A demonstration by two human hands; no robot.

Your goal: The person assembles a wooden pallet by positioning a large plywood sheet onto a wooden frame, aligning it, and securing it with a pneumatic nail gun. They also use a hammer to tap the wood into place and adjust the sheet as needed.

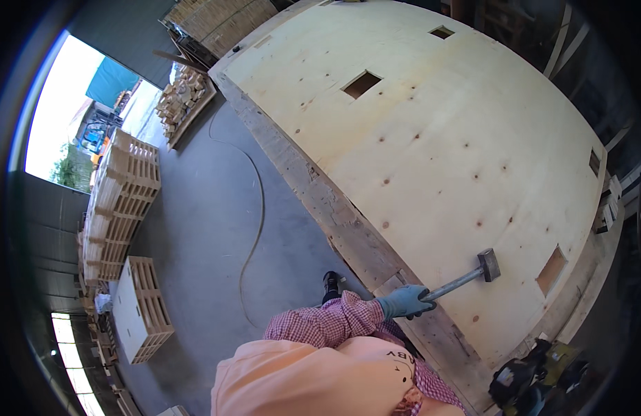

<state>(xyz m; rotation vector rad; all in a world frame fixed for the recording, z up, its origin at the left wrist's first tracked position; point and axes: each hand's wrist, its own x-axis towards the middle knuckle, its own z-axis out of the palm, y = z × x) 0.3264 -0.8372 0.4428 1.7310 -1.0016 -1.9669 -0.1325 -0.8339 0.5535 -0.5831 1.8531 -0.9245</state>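
Observation:
My left hand [406, 302], in a blue-grey glove with dark fingertips, is closed around the handle of a sledgehammer [460, 280]. The arm, in a red-and-white checked sleeve, reaches across in front of my peach-coloured apron. The hammer's blocky metal head points right and is over the near part of a large pale plywood sheet [431, 166]; whether it touches the sheet, I cannot tell. Below the glove runs the worn timber edge [348, 218] of the bench under the sheet. My right hand is out of sight; some checked cloth shows beside the apron.
Several rectangular holes, one a cutout [550, 270] at the near right, pierce the sheet. A dark and yellow-green power tool [542, 374] sits at the lower right corner. Left, stacked wooden pallets [123, 201] and a pallet of wood offcuts [185, 100] stand beyond a floor hose [260, 215].

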